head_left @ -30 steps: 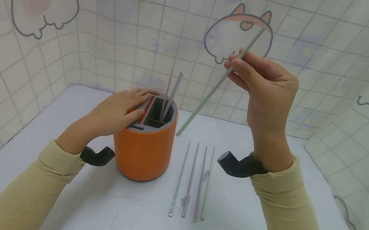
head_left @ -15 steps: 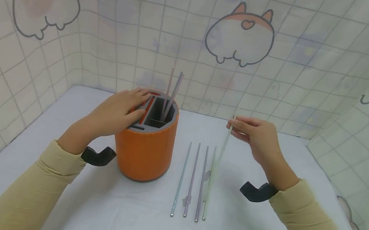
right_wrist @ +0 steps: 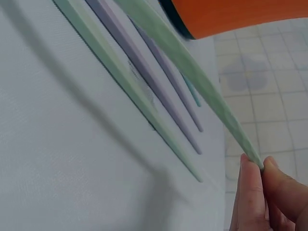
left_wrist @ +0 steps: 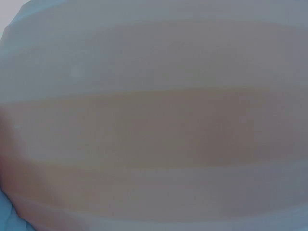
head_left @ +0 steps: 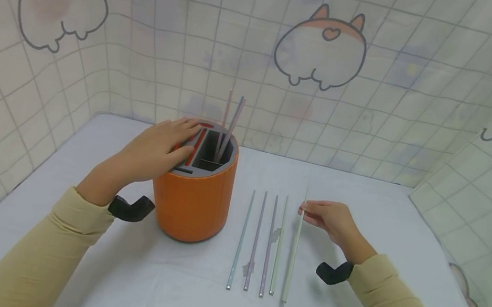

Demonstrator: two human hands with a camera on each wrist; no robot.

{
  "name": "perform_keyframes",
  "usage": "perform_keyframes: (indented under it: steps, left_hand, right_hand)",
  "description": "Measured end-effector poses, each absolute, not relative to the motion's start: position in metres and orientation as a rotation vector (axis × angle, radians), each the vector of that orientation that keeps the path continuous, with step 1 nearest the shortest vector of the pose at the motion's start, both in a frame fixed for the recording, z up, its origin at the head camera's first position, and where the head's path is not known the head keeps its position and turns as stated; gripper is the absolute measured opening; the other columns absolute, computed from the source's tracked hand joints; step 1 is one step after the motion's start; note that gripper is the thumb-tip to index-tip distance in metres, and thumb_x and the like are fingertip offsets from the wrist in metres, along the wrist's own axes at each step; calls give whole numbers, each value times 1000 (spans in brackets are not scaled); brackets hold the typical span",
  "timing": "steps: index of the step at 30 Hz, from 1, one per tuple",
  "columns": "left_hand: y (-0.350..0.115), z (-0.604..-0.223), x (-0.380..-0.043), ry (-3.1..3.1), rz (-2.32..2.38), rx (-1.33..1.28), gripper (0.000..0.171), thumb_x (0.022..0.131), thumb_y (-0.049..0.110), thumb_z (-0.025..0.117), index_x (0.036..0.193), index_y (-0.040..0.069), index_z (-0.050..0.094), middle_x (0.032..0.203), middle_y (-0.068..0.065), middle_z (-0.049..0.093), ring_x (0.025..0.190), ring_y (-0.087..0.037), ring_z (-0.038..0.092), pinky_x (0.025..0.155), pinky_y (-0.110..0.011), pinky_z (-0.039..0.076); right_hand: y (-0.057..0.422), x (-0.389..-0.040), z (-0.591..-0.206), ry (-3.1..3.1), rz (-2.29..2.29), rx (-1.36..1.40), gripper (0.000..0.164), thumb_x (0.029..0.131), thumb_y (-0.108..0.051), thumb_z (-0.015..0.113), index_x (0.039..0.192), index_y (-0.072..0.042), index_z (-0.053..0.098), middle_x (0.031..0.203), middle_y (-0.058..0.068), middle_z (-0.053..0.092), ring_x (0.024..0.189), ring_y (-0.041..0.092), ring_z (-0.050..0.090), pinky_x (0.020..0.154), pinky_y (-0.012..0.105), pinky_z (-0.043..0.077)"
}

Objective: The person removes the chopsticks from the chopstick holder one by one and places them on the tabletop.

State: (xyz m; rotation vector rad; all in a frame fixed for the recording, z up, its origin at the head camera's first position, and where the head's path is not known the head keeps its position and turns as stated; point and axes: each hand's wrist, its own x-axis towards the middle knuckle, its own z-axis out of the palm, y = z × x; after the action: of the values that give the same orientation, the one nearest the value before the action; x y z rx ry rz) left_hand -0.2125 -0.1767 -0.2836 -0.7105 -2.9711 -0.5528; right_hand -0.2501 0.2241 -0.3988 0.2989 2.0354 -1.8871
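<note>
My right hand (head_left: 329, 219) pinches one end of a pale green chopstick (head_left: 292, 261) between thumb and fingertips, at the right of a row. In the right wrist view, that chopstick (right_wrist: 207, 91) slants over the others, its shadow apart from it on the cloth. Side by side lie a blue chopstick (head_left: 240, 243), two purple chopsticks (head_left: 268, 247) and another green chopstick (head_left: 275, 274). To their left stands an orange holder (head_left: 192, 206) with a grey divided top. My left hand (head_left: 150, 152) rests on that top, fingers extended over its left compartments.
Several thin sticks (head_left: 232, 125) stand upright in the holder's right compartment. A white cloth (head_left: 135, 285) covers the table. Behind and beside it hangs a tile-patterned curtain (head_left: 173, 31) with cartoon animals. The left wrist view is blurred, close against a surface.
The right hand has come down from high in front of the curtain to low over the table, turning the green chopstick into line with the row. The left hand has stayed on the holder.
</note>
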Motion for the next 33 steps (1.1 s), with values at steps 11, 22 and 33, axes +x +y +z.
perform_keyframes:
  steps: [11,22,33]
  left_hand:
    - [-175,-281,-211,-2978,-556,-710,56,106,30,36,157,6,29,166,-11,24,155,-33,15,128,-52,10]
    - [-175,-281,-211,-2979,-554,-713,56,106,28,37,156,5,29,165,-12,24,155,-34,16,128,-52,10]
    - [-176,-284,-214,-2986,-547,-706,57,106,30,36,158,7,27,166,-11,22,156,-33,14,128,-53,11]
  right_hand:
    - [219,-260,-423,2054,-1874,314,47,92,-4,68,131,18,52,78,-3,74,71,4,71,69,16,60]
    - [218,-267,-428,2503,-1551,266,34,89,-12,73,111,13,70,75,4,76,59,1,69,61,15,58]
    - [162,-270,-351,2567,-1813,-79,39,91,-24,73,122,0,70,120,18,72,98,12,75,94,24,56]
